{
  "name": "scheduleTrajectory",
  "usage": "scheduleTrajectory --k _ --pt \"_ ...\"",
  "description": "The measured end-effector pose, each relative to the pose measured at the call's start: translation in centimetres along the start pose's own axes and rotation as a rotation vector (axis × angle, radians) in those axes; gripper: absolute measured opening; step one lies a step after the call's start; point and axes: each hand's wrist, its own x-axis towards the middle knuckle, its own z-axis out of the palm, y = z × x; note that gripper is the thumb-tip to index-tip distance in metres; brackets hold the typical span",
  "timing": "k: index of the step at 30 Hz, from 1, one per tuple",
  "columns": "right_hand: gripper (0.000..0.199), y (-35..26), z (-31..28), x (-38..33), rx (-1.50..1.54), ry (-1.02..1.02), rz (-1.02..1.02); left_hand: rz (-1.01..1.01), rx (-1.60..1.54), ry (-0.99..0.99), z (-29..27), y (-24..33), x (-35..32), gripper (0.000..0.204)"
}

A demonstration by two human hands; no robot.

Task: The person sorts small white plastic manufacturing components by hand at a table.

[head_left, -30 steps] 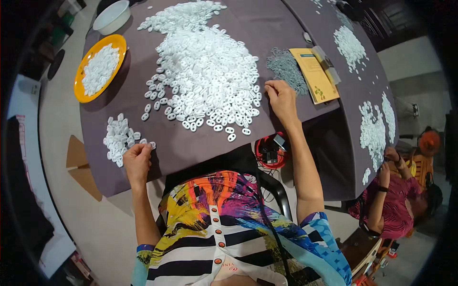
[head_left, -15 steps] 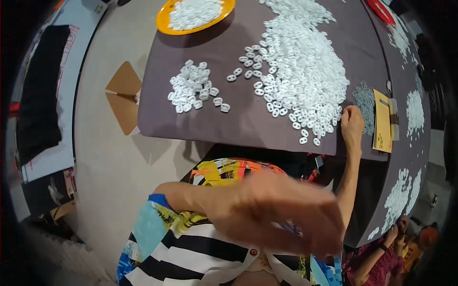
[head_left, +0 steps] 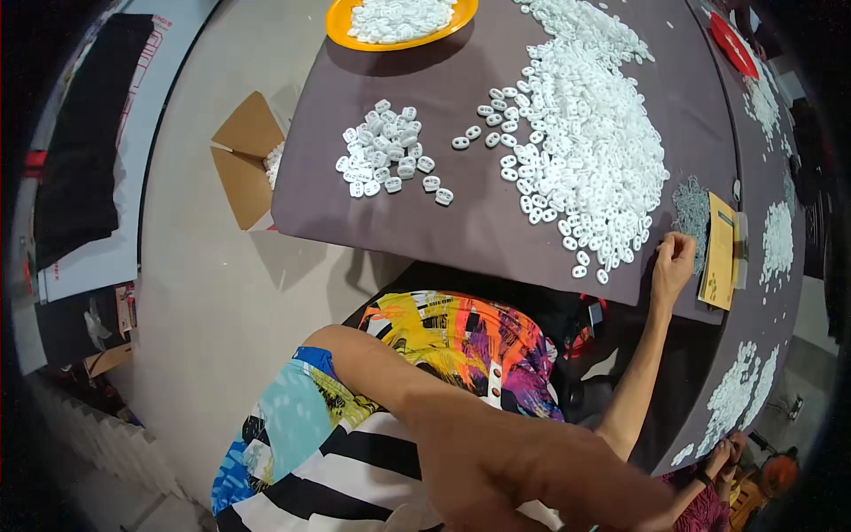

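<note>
My left hand is raised close to the camera at the bottom, seen large and blurred from the back, away from the table; I cannot see its fingers. My right hand rests at the near edge of the dark table with its fingers curled in. It sits between a big heap of small white plastic two-hole pieces and a small pile of grey metal bits. A smaller pile of the white pieces lies toward the table's left.
An orange plate holding more white pieces stands at the far left of the table. A yellow booklet lies right of my right hand. An open cardboard box sits on the floor at left. Another person's hands work at bottom right.
My left hand left the small white pile and came up near the camera. My right hand went from flat on the table to curled. My head turned, shifting the table up and right.
</note>
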Motion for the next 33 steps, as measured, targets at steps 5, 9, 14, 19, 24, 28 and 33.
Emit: scheduleTrajectory --k 5,9,14,19,24,28,33 --pt "0.014 -0.1 0.9 0.0 0.157 0.092 -0.023 0.383 0.443 0.031 0.1 -0.2 0.6 0.038" --pt "0.017 0.5 0.6 -0.1 0.125 0.085 0.011 0.077 0.818 0.035 -1.1 0.7 -1.1 0.006" --pt "0.013 0.6 0.6 -0.2 0.194 0.090 0.024 -0.256 1.785 0.995 -7.5 2.0 -7.3 0.007" --pt "0.011 0.6 0.9 0.0 0.274 0.100 0.031 -0.193 2.152 1.298 -13.5 5.4 -13.0 0.006" --pt "0.013 0.7 0.7 0.0 0.165 0.072 -0.096 -0.115 2.308 1.222 -15.7 6.6 -11.6 0.008" --pt "0.014 0.0 0.6 -0.2 0.154 0.055 -0.063 -0.189 2.386 1.126 -17.2 7.4 -10.3 0.012" --pt "0.011 -0.7 0.7 -0.2 0.147 0.091 -0.096 -0.280 2.464 1.046 -16.7 6.7 -11.1 0.013"
